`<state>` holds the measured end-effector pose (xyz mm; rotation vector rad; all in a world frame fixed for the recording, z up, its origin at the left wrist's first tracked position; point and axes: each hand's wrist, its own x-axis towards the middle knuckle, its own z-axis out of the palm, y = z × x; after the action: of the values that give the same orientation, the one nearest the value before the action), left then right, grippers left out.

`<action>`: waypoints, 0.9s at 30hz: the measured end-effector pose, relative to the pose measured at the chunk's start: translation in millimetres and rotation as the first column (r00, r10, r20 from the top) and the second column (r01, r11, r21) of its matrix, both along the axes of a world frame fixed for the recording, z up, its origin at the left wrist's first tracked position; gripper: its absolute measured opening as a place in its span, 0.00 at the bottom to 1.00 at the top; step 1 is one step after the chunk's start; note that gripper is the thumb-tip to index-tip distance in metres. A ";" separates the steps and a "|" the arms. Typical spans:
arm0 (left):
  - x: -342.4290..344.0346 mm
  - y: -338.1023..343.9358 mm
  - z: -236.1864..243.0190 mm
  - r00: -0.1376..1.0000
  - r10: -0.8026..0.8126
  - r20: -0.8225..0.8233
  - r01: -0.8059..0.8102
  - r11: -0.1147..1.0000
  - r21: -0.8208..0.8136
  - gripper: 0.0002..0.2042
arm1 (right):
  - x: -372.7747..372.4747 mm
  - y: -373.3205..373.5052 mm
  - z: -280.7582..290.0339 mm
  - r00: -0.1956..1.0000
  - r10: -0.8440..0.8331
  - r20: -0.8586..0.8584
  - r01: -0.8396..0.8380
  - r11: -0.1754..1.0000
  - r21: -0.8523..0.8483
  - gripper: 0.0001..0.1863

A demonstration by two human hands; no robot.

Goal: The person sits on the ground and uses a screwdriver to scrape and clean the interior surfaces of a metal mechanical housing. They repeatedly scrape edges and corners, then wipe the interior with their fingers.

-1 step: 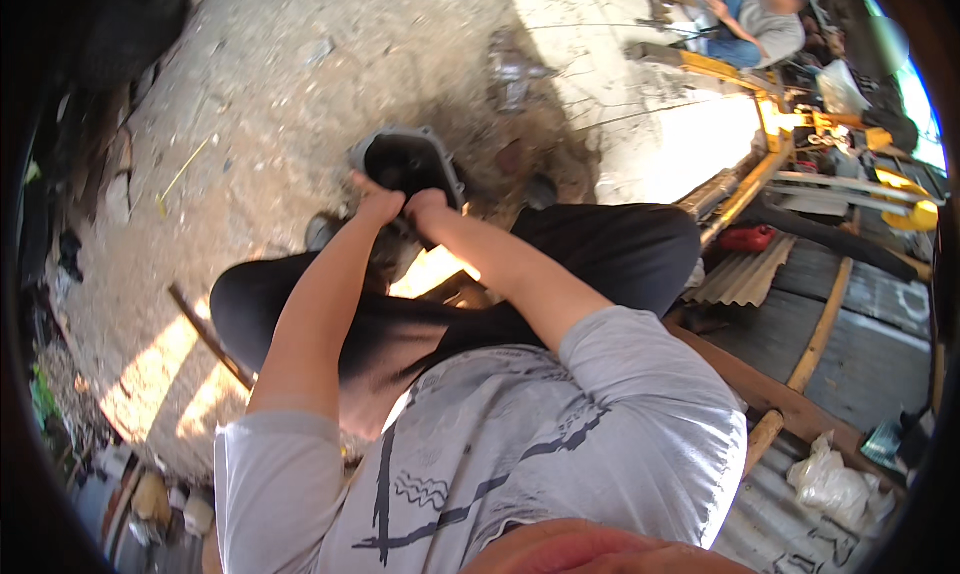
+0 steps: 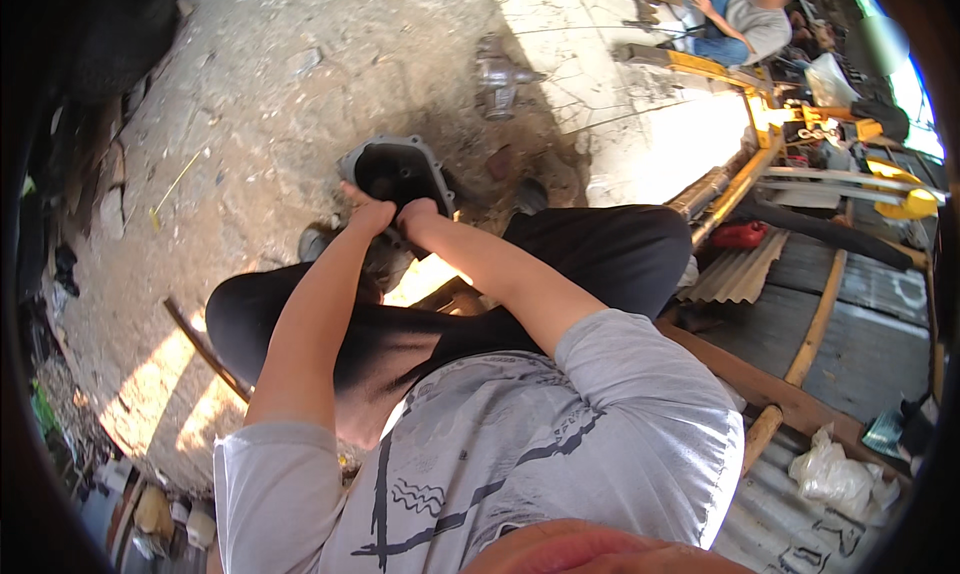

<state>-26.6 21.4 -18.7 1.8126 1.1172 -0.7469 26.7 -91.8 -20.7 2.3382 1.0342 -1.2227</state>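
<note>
In front of me on the dirt floor stands a grey metal casing (image 2: pixel 436 166), its bolt-holed rim facing up around a dark hollow. My left hand (image 2: pixel 368 214) rests at the near left of its rim, one digit stretched along the edge and the others bent toward the hollow. Close beside it, my right hand (image 2: pixel 418 216) is closed at the near right of the opening. Its fingertips are hidden, and whatever they grip does not show. Both forearms reach over my bent legs in dark trousers (image 2: pixel 610 249).
Another metal part (image 2: pixel 500 79) lies on the floor beyond the casing. A person (image 2: pixel 755 24) sits at the far right. Yellow frame bars (image 2: pixel 745 192), a red container (image 2: pixel 740 235), corrugated sheet (image 2: pixel 738 274) and a white plastic bag (image 2: pixel 835 474) are to my right. A thin rod (image 2: pixel 200 346) is beside my left knee.
The whole view has shifted slightly. Both hands stay at the casing's near rim, with no clear change in their hold.
</note>
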 end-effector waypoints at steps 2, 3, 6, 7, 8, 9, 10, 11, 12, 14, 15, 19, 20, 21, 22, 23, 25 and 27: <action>-2.5 -1.4 34.6 1.000 0.009 0.014 -0.009 0.999 -0.036 0.63 | 5.8 -1.1 45.2 0.984 0.176 -0.042 -0.177 0.983 -0.043 0.17; -0.1 -2.3 41.8 1.000 0.008 0.023 -0.007 0.999 -0.047 0.63 | 9.7 -2.2 44.9 0.987 0.157 -0.018 -0.158 0.987 -0.029 0.17; 2.4 -4.6 30.3 0.999 0.010 0.048 -0.009 1.000 -0.011 0.64 | 16.5 -6.2 50.9 0.986 0.167 0.008 -0.167 0.986 -0.001 0.17; 1.8 -3.4 21.3 0.997 -0.013 0.073 0.013 1.000 -0.004 0.64 | 16.9 -6.6 46.9 0.986 0.168 0.018 -0.168 0.986 -0.001 0.17; 0.2 -3.6 11.3 0.994 -0.035 0.099 0.034 0.999 0.014 0.64 | 16.3 -7.5 38.1 0.985 0.168 0.024 -0.168 0.986 0.000 0.18; -3.6 -2.4 2.9 0.991 -0.052 0.123 0.048 0.998 0.036 0.64 | 17.2 -5.3 36.9 0.980 0.190 0.062 -0.193 0.980 0.041 0.17; -5.6 -0.5 -5.5 0.986 -0.070 0.149 0.062 0.996 0.059 0.64 | 23.6 -1.9 35.7 0.975 0.194 0.106 -0.203 0.976 0.081 0.17; -3.3 -3.7 8.8 0.992 -0.033 0.126 0.030 0.999 0.025 0.65 | 26.8 -2.6 34.3 0.973 0.186 0.138 -0.202 0.972 0.116 0.17; -4.6 -3.2 15.8 0.994 -0.012 0.106 0.010 1.000 0.013 0.65 | 26.4 1.1 38.3 0.969 0.179 0.169 -0.206 0.966 0.159 0.16; -4.2 -3.4 24.3 0.997 0.011 0.082 -0.011 1.000 0.001 0.65 | 28.8 0.5 44.2 0.971 0.155 0.181 -0.190 0.963 0.193 0.16; -4.1 -3.5 25.7 0.997 0.013 0.076 -0.013 1.000 0.001 0.65 | 27.9 -1.0 45.5 0.970 0.164 0.179 -0.196 0.965 0.177 0.16; -0.3 -7.7 17.7 0.992 -0.043 0.119 0.044 0.999 -0.001 0.62 | 24.3 -18.0 32.5 0.976 0.156 0.150 -0.175 0.976 0.127 0.16; 0.5 -6.1 2.8 0.993 -0.053 0.101 0.055 0.998 -0.010 0.62 | 20.8 -18.5 27.4 0.975 0.179 0.130 -0.193 0.976 0.105 0.16; 2.1 -5.7 -12.7 0.994 -0.067 0.084 0.070 0.997 -0.022 0.62 | 17.4 -20.7 22.8 0.974 0.199 0.108 -0.208 0.975 0.080 0.16; 2.5 -5.5 -28.6 0.992 -0.092 0.082 0.094 0.995 -0.018 0.62 | 15.6 -22.5 20.5 0.972 0.218 0.084 -0.223 0.973 0.055 0.16; -2.0 0.4 -47.0 0.989 -0.119 0.084 0.120 0.993 0.000 0.62 | 12.6 -15.8 23.8 0.970 0.236 0.062 -0.239 0.970 0.041 0.16; -11.5 20.2 -85.3 0.973 -0.196 0.118 0.188 0.979 0.076 0.61 | 8.1 3.2 42.4 0.961 0.277 0.027 -0.277 0.961 0.015 0.17; -10.4 14.8 -63.7 0.970 -0.214 0.113 0.209 0.976 0.054 0.61 | 8.6 4.6 62.7 0.965 0.259 0.029 -0.260 0.966 0.005 0.17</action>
<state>-37.0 36.2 -82.4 2.0061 0.8781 -0.7325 35.3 -87.1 42.0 2.1351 1.2901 -1.0840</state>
